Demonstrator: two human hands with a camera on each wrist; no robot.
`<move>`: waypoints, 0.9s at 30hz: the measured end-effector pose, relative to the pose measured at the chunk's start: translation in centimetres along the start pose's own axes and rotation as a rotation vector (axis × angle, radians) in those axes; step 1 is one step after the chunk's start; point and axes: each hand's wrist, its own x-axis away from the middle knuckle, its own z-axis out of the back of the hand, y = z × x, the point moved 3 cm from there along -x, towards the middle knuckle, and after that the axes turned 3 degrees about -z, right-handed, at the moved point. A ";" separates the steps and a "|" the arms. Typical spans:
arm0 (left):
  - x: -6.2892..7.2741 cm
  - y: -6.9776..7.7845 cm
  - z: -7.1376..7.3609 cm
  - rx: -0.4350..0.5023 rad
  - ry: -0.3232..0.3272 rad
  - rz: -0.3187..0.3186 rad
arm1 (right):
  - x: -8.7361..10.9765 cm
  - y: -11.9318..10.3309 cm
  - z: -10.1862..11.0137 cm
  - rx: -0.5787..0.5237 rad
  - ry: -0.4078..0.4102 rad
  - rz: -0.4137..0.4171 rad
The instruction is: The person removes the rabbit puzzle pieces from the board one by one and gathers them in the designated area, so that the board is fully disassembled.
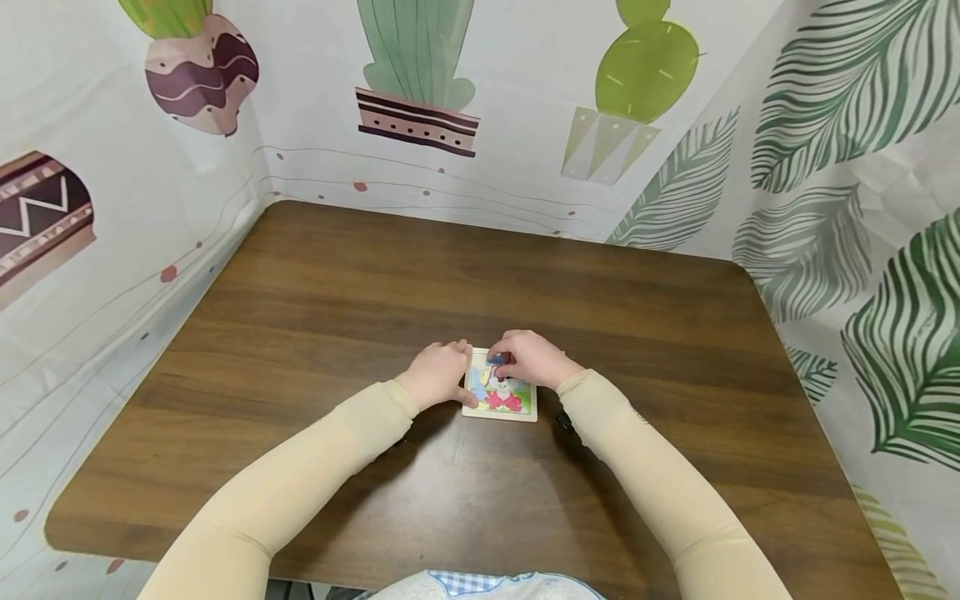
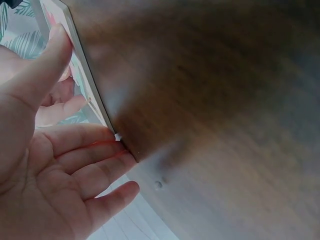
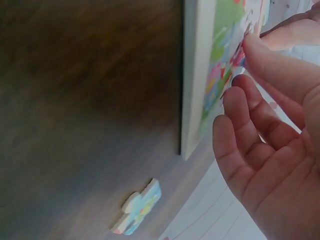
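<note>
A small jigsaw puzzle in a pale wooden frame [image 1: 500,417] lies on the table, showing a cartoon animal in pink. My left hand [image 1: 438,373] rests along its left side. In the left wrist view that hand's thumb [image 2: 61,47] lies on the frame, and its nearly straight fingers touch the edge. My right hand [image 1: 534,358] is over the puzzle's far part, pinching a blue puzzle piece [image 1: 497,360] between thumb and fingertips. In the right wrist view the fingertips hide most of that spot.
A loose puzzle piece [image 3: 140,207] lies on the table beyond the frame in the right wrist view. The brown wooden table [image 1: 360,275] extends around the puzzle. Cloth hangings [image 1: 315,125] with cactus and leaf prints stand along its back and sides.
</note>
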 end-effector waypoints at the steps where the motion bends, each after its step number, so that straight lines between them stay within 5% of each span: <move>1: 0.0 0.0 0.0 -0.001 0.001 0.000 | 0.0 -0.1 0.0 0.016 0.004 0.004; 7: -0.1 -0.1 0.0 -0.008 0.011 -0.003 | 0.0 -0.3 0.0 0.114 0.047 0.035; 27: -0.2 0.1 0.1 -0.004 -0.044 0.029 | -0.3 -0.6 -0.1 0.154 0.055 0.034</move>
